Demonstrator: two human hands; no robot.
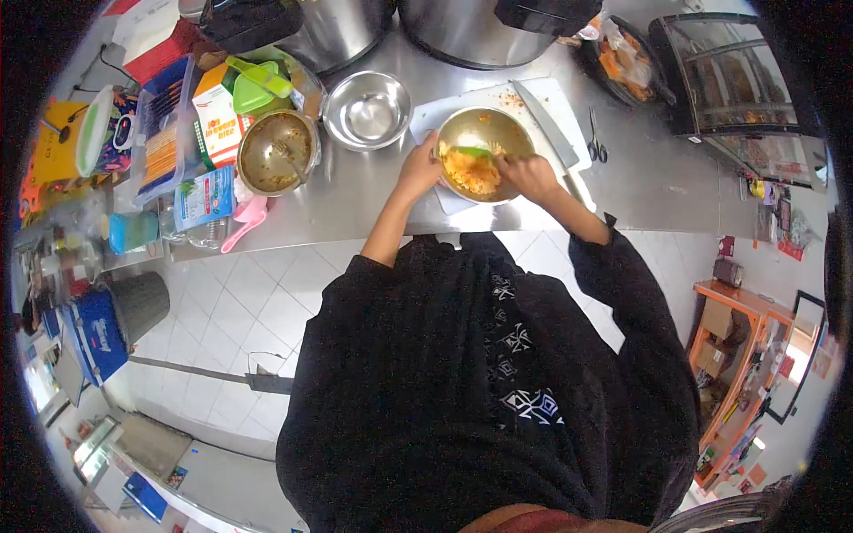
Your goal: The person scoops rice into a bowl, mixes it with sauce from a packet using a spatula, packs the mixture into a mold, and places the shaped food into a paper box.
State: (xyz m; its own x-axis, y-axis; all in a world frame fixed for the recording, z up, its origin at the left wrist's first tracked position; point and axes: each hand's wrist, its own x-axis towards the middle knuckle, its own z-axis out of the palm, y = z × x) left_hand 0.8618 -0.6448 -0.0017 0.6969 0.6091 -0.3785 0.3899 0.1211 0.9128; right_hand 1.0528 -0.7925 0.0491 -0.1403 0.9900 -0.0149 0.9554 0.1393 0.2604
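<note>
My left hand point(422, 166) grips the left rim of a metal mixing bowl point(510, 126), which stands on a white cutting board point(560, 100). Orange-yellow food, perhaps noodles or shreds point(470, 174), lies in the bowl. In my right hand point(526, 174) is a green utensil point(474, 152), its head in the food; its exact kind is hidden. A large knife point(546, 123) rests on the board, right of the bowl. To the left are an empty metal bowl point(368, 111) and a soiled bowl point(266, 143) with a fork point(291, 162) in it.
Two large steel pots point(473, 33) stand at the back. Scissors point(595, 140) and a dark pan point(626, 63) with orange food are at right, near a glass display case point(740, 80). Left are a tub of skewers point(163, 143), a blue packet point(205, 198) and a pink scoop point(248, 220).
</note>
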